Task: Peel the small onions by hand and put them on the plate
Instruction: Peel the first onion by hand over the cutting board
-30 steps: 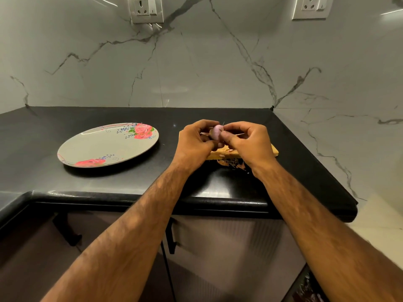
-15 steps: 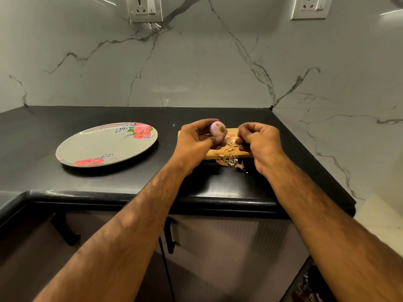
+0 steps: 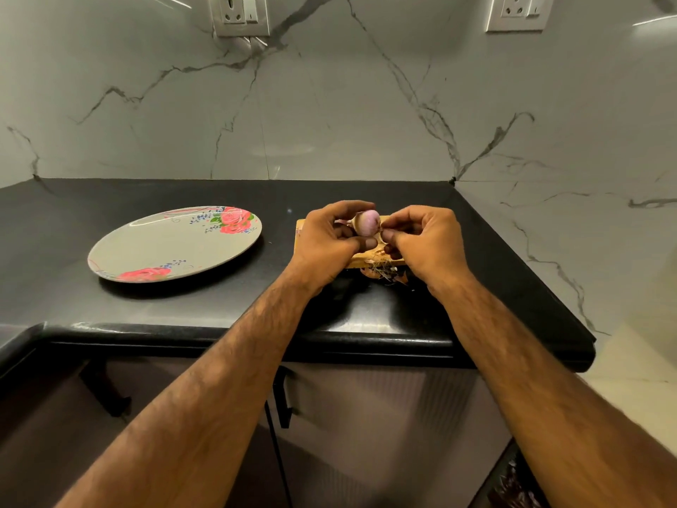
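Grey plate (image 3: 154, 247) with pink roses; black counter (image 3: 110, 309).

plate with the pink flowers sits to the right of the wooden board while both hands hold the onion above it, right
Not quite. The head view shows the plate to the left of the wooden board, not the right. The rest stands: the left hand and right hand hold the onion above the board.
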